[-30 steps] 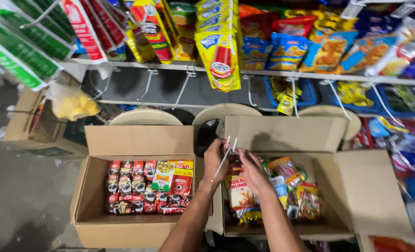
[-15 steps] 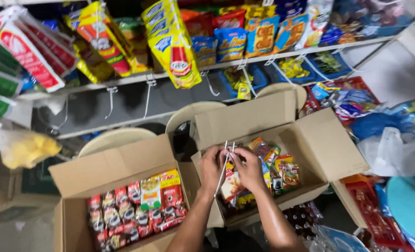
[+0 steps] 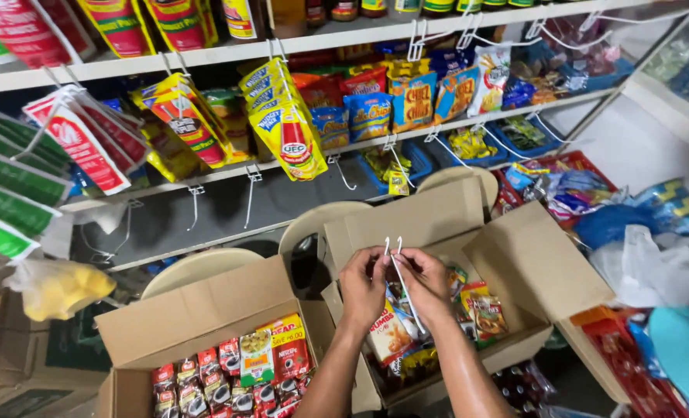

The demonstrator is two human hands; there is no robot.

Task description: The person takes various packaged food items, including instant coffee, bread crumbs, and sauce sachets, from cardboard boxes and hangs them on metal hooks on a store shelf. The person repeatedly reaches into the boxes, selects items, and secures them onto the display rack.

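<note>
- A small shop is shown: white shelves cross the upper half of the frame, hung with bright snack packs on wire hooks.
- Below them, two open cardboard boxes rest on pale round plastic chairs.
- The right box, at centre right, is filled with mixed snack packets; the left box, at lower left, holds rows of red and dark sachets.
- A white wire display hook is held at frame centre, above the right box.
- Its long axis runs nearly upright, tilted slightly, with the lower end slanting toward the lower right.
- Its two looped ends point up, toward the shelves.
- It appears thin, white and double-stranded, with two strands lying close side by side.
- The left hand is seen with fingers curled together, pinched on the hook's upper part.
- The right hand is closed likewise, its fingertips clamped on the hook just beside the left.
- A clear bag of yellow items hangs at the left edge.
</note>
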